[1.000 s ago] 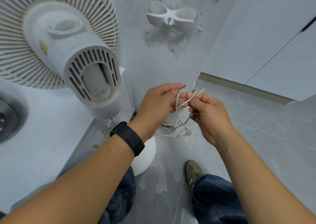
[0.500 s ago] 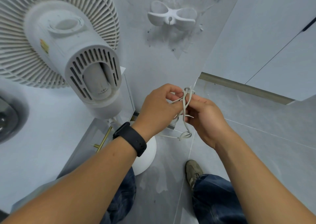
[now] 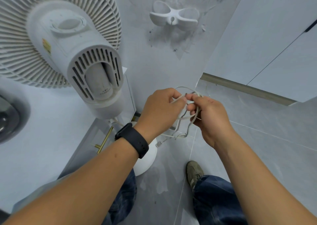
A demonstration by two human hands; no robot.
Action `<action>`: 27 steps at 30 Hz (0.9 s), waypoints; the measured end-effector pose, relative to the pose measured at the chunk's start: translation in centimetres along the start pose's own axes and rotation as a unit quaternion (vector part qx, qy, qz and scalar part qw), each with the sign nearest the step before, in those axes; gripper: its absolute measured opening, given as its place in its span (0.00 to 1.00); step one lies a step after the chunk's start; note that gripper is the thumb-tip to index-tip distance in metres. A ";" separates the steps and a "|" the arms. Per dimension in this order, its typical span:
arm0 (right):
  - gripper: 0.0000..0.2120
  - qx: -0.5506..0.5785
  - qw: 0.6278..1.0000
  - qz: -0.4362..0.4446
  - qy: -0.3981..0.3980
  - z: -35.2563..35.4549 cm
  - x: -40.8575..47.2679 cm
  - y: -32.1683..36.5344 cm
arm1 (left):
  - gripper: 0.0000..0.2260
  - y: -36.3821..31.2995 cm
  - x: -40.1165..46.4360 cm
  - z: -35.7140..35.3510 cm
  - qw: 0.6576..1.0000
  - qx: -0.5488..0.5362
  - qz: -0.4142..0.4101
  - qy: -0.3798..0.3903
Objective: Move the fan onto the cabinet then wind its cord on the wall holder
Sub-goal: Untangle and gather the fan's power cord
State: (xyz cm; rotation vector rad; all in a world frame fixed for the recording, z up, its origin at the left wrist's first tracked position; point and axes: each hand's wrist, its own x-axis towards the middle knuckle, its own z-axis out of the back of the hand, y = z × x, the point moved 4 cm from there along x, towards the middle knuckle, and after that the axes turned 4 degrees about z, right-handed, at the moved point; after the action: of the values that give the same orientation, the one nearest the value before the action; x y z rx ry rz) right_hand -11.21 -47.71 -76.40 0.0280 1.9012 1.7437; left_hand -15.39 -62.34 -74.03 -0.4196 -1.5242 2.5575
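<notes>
Sorting cord: the person's left hand [image 3: 160, 112] and right hand [image 3: 210, 118] meet in the middle of the scene, both busy with the thin white power cord [image 3: 184, 120].
Left fingers: curled, thumb and forefinger pinching a strand near the top of the bundle.
Right fingers: curled too, clamped on the loops from the right side; several strands pass between them.
Cord: bunched in loose loops between the hands, with a tail drooping below them towards the floor; where it runs to I cannot tell.
Fan: the white plastic fan with the ribbed round grille [image 3: 56, 41] stands at the left on the pale grey cabinet top [image 3: 34, 156], so that half of the job looks done.
Holder: the white butterfly-shaped wall holder [image 3: 174, 18] sits on the far wall, well apart from the hands and bare of any cord.
Left to do: by my judgement, all the winding; the bundle has yet to be carried to the holder and wrapped round its two wings.
</notes>
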 end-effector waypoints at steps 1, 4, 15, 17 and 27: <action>0.10 0.008 1.000 -0.007 -0.026 0.5 0.3 -0.1 | 0.09 0.0 0.1 0.2 1.000 -0.020 0.002 -0.010; 0.08 0.023 0.997 -0.019 -0.072 1.8 0.9 -0.3 | 0.10 -0.2 0.2 0.9 0.994 -0.103 0.012 -0.021; 0.26 -0.100 0.991 -0.047 -0.076 2.0 0.9 -1.4 | 0.11 -1.7 -0.3 1.2 0.944 -0.320 -0.076 0.023; 0.30 -0.120 0.990 -0.033 -0.066 1.9 0.9 -1.3 | 0.12 -1.6 -0.1 1.5 0.927 -0.369 -0.066 0.026; 0.15 -0.211 0.977 -0.017 0.016 1.0 0.9 -2.0 | 0.13 -2.0 -0.3 1.7 0.868 -0.481 -0.053 0.107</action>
State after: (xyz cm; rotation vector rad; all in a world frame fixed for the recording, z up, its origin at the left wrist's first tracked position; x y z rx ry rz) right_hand -10.91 -46.77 -78.56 -0.1888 1.5061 2.0978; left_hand -15.69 -62.86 -71.50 -0.6475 -2.5197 1.4125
